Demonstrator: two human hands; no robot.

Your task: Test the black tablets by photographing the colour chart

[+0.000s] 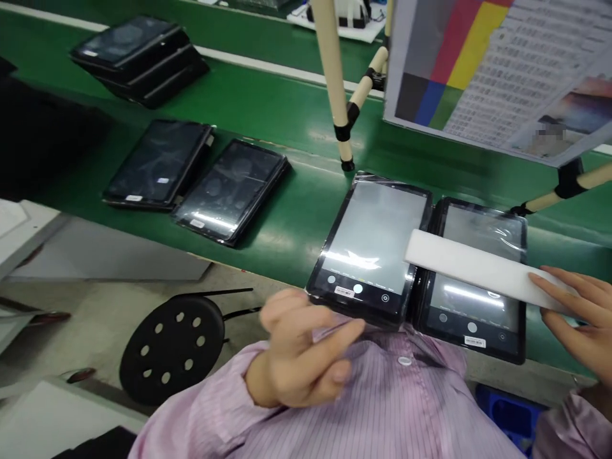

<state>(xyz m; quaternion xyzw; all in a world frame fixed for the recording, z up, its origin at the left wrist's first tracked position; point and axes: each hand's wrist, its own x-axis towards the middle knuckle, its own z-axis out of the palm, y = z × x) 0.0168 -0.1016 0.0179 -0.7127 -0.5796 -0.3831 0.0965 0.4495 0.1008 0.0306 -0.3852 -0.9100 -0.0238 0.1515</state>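
My right hand grips one end of a flat white strip, which looks like foam or plastic. The strip lies across or just above the right-hand tablet, its far end reaching the edge of the left-hand tablet. Both tablets are face up with pale camera-app screens lit and glossy film over them. Near the lower left corner of the left-hand tablet is my left hand, holding nothing I can see. Its fingers are partly bent and apart, one stretched toward the tablet's lower edge.
Farther left on the green bench lie a dark tablet and another dark tablet. A tablet stack sits behind. A beige tube frame holds a colour chart board. Below is a black stool.
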